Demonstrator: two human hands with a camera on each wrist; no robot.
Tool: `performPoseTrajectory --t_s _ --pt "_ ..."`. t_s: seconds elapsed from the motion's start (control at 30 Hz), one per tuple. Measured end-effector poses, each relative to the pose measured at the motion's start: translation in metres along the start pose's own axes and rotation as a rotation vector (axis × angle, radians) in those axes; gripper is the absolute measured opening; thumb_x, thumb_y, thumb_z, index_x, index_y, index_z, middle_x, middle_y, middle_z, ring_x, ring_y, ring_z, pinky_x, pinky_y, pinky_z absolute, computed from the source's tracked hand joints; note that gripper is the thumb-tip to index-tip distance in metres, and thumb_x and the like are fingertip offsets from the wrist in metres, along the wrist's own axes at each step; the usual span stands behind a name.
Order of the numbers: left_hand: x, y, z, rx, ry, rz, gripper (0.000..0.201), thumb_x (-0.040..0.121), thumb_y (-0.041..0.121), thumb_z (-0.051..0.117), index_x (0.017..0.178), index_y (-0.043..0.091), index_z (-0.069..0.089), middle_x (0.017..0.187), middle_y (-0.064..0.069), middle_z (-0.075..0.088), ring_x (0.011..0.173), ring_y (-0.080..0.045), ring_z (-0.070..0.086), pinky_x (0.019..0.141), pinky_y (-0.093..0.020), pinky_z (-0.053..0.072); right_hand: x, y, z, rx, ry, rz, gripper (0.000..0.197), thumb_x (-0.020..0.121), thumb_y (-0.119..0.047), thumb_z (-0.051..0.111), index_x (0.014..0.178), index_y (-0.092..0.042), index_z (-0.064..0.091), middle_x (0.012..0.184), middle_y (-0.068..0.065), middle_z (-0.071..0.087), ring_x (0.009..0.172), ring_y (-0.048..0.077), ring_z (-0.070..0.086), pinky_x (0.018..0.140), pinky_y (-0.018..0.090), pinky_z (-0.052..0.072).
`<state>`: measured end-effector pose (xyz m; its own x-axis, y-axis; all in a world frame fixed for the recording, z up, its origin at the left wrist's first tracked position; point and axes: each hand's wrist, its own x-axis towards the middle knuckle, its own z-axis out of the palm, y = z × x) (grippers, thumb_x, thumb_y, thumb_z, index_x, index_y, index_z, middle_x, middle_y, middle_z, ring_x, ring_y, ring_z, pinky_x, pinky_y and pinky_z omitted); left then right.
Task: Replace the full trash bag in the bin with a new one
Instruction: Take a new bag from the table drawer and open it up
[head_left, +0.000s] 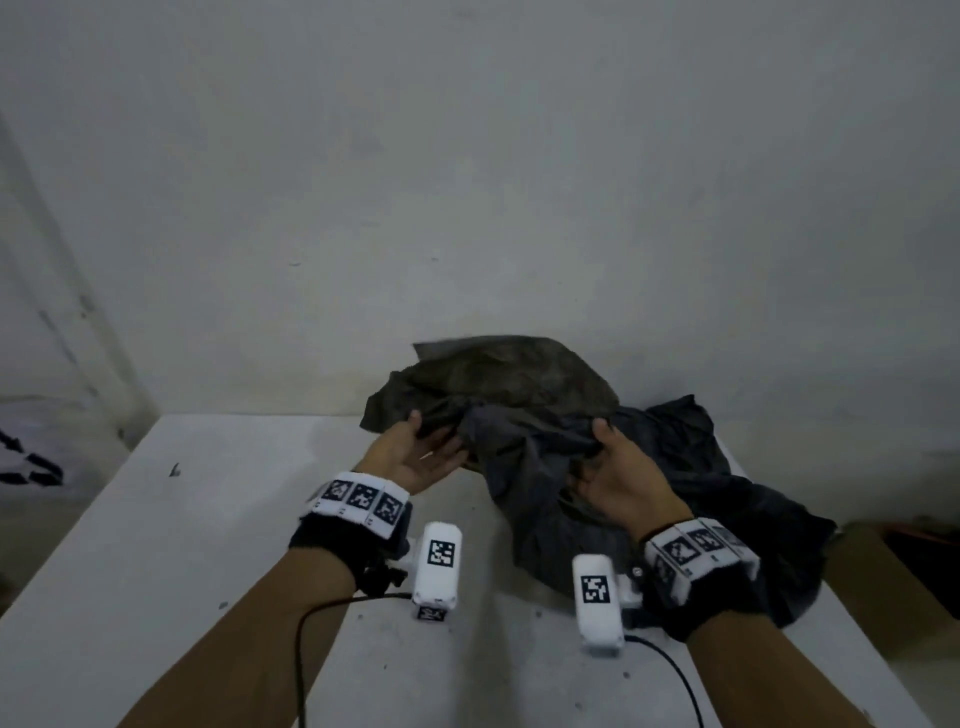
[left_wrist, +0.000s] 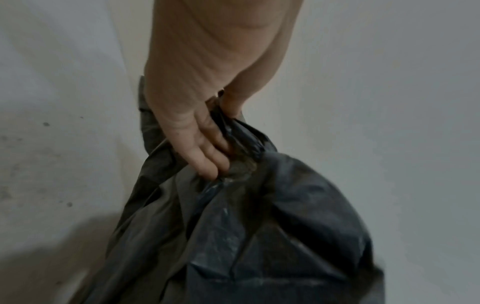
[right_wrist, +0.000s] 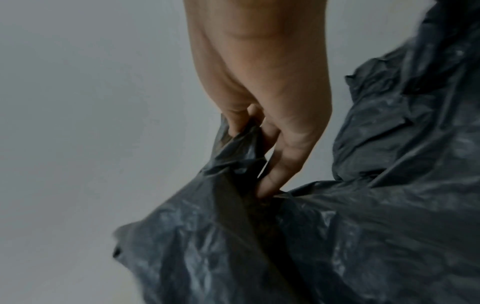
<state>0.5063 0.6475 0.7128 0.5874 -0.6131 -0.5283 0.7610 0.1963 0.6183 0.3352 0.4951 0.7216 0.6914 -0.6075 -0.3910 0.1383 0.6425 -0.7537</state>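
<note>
- Both hands, left (head_left: 415, 457) and right (head_left: 618, 483), are pinching the bag (head_left: 545, 415), fingers clamped on plastic.
- Looks like they're opening the new one; no bin showing, so lining it is still ahead.

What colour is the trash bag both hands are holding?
Dark grey-black, crinkled plastic trash bag; clearest in the right wrist view.

White table (head_left: 156, 545): scuffed top, small dark specks, one dark mark near left-centre. Pale grey wall (head_left: 467, 156) right behind table, faint smudges; same wall fills background of both wrist views. Brown cardboard box (head_left: 883, 587) at right, just beside table edge, top open; something reddish-orange inside, too dim to identify. At far left, lower than table top, white sheet or bag with black arrow print (head_left: 31, 462), partly cut off by frame edge.
</note>
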Motion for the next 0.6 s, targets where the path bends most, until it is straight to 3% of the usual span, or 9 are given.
performPoseTrajectory --t_s 0.03,0.1,0.17,0.23,0.27,0.37,0.43,0.5,0.6 --pt "0.001 0.004 -0.004 -0.081 -0.014 -0.024 0.04 0.105 0.029 0.031 0.14 0.014 0.041 0.11 -0.015 0.062 0.1 -0.037 0.06 0.079 -0.059 0.048 0.0 -0.004 -0.006 0.072 0.022 0.039 0.03 0.103 -0.032 0.038 0.112 -0.012 0.06 0.104 0.014 0.067 0.093 0.03 0.06 0.055 0.04 0.061" --pt "0.005 0.009 -0.01 -0.217 -0.031 -0.057 0.044 0.105 0.033 0.027 0.145 0.017 0.036 0.121 -0.015 0.059 0.122 -0.04 0.052 0.085 -0.062 0.041 0.0 -0.011 -0.014 0.177 0.005 0.096 0.047 0.103 -0.041 0.033 0.124 -0.007 0.057 0.099 0.02 0.071 0.1 0.035 0.059 0.059 0.049 0.06" --pt "0.005 0.011 -0.011 -0.265 -0.046 -0.068 0.05 0.099 0.047 0.037 0.138 0.015 0.044 0.107 -0.014 0.062 0.12 -0.037 0.053 0.091 -0.062 0.038 -0.002 -0.016 -0.015 0.233 -0.111 0.12 0.062 0.096 -0.057 0.036 0.124 -0.007 0.059 0.111 0.023 0.07 0.112 0.04 0.059 0.076 0.059 0.056" --pt "-0.001 0.009 -0.004 -0.241 -0.03 -0.08 0.058 0.084 0.059 0.057 0.122 0.015 0.055 0.087 -0.01 0.061 0.108 -0.033 0.058 0.092 -0.058 0.044 -0.006 -0.017 -0.008 0.206 -0.243 0.116 0.069 0.089 -0.065 0.042 0.127 -0.011 0.062 0.127 0.02 0.063 0.118 0.042 0.059 0.09 0.06 0.051" --pt "-0.005 0.007 0.0 -0.211 -0.018 -0.104 0.062 0.077 0.061 0.065 0.118 0.015 0.058 0.084 -0.008 0.059 0.106 -0.03 0.059 0.09 -0.056 0.047 -0.007 -0.017 -0.002 0.168 -0.277 0.113 0.067 0.09 -0.064 0.043 0.129 -0.012 0.062 0.131 0.018 0.061 0.118 0.04 0.059 0.093 0.057 0.05" --pt "-0.025 -0.002 0.015 -0.092 0.02 -0.193 0.063 0.068 0.057 0.076 0.111 0.013 0.059 0.101 -0.007 0.055 0.099 -0.028 0.057 0.074 -0.051 0.048 -0.003 -0.011 0.014 0.094 -0.249 0.062 0.059 0.095 -0.052 0.049 0.131 -0.006 0.06 0.133 0.015 0.061 0.122 0.033 0.058 0.1 0.047 0.049" --pt "-0.038 -0.009 0.026 0.01 0.026 -0.236 0.063 0.066 0.053 0.08 0.109 0.011 0.06 0.108 -0.008 0.059 0.097 -0.029 0.057 0.078 -0.047 0.046 0.003 -0.005 0.018 0.024 -0.191 -0.011 0.062 0.086 -0.045 0.068 0.134 -0.008 0.056 0.134 0.014 0.06 0.123 0.033 0.057 0.105 0.047 0.045" --pt "-0.046 -0.016 0.034 0.104 -0.011 -0.258 0.066 0.065 0.057 0.079 0.108 0.01 0.064 0.105 -0.008 0.066 0.096 -0.027 0.059 0.079 -0.04 0.047 0.007 -0.001 0.023 -0.051 -0.086 -0.146 0.062 0.079 -0.035 0.078 0.131 -0.008 0.059 0.128 0.014 0.064 0.116 0.033 0.063 0.1 0.049 0.049" --pt "-0.057 -0.019 0.043 0.18 -0.11 -0.275 0.085 0.059 0.072 0.073 0.117 0.01 0.066 0.101 -0.004 0.063 0.086 -0.021 0.057 0.072 -0.03 0.048 0.007 0.002 0.033 -0.147 0.029 -0.4 0.045 0.081 -0.023 0.076 0.122 -0.008 0.064 0.117 0.01 0.07 0.104 0.026 0.069 0.088 0.04 0.057"
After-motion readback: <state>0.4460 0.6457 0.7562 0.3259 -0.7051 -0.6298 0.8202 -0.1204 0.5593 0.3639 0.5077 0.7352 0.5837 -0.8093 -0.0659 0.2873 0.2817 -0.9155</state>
